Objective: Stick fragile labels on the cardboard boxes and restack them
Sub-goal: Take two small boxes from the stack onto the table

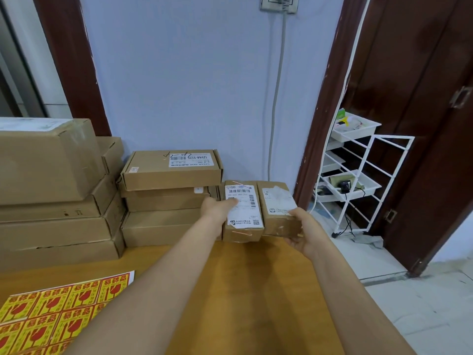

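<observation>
Two small cardboard boxes stand side by side at the far edge of the wooden table [243, 290]. The left small box [244, 201] carries a white shipping label; my left hand [217, 208] rests on its left side with the fingers on top. My right hand [302, 231] grips the near right corner of the right small box [276, 201], which has torn tape on top. A sheet of yellow and red fragile labels [51, 313] lies at the table's near left corner.
A stack of flat cardboard boxes [169, 172] stands left of the small ones, and a taller stack of bigger boxes [51, 175] fills the far left. The wall is right behind. A white wire rack [358, 180] with trays stands off the table's right edge by a dark door.
</observation>
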### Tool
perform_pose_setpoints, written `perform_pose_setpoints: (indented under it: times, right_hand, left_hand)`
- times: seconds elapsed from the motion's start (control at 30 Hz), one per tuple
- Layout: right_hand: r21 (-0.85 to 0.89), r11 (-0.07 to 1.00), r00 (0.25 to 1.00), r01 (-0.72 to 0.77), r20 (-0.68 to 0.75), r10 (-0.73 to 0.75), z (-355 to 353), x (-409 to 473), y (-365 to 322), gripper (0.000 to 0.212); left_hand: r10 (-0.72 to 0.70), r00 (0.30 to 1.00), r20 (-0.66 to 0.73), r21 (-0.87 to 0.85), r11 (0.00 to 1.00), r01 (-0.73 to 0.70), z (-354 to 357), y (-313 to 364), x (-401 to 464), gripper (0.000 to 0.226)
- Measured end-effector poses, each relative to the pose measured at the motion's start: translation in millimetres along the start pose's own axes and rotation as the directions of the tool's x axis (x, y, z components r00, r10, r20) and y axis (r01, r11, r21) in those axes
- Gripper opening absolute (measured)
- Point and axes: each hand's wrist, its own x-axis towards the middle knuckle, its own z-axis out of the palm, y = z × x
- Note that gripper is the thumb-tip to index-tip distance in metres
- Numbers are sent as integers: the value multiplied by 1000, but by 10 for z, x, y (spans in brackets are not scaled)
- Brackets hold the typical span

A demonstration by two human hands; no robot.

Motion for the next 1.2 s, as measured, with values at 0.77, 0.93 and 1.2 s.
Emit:
perform_pose_setpoints:
  times: [0.77,0.93,1.2]
  right_hand:
    - [-10,1000,994,29,103,-28,-396,-817,206,24]
    - [-34,998,994,46,102,-42,-382,-1115,405,30]
    - [-170,976,988,133,106,-116,-268,-1510,777,18]
  left_hand:
    - [-94,993,65,-273,956,108,-619,-250,-834,58]
    - [-75,997,-2,-270,960,72,-959,-429,-1192,46]
    - [1,995,-103,-122,992,-14,-1535,-750,-1563,25]
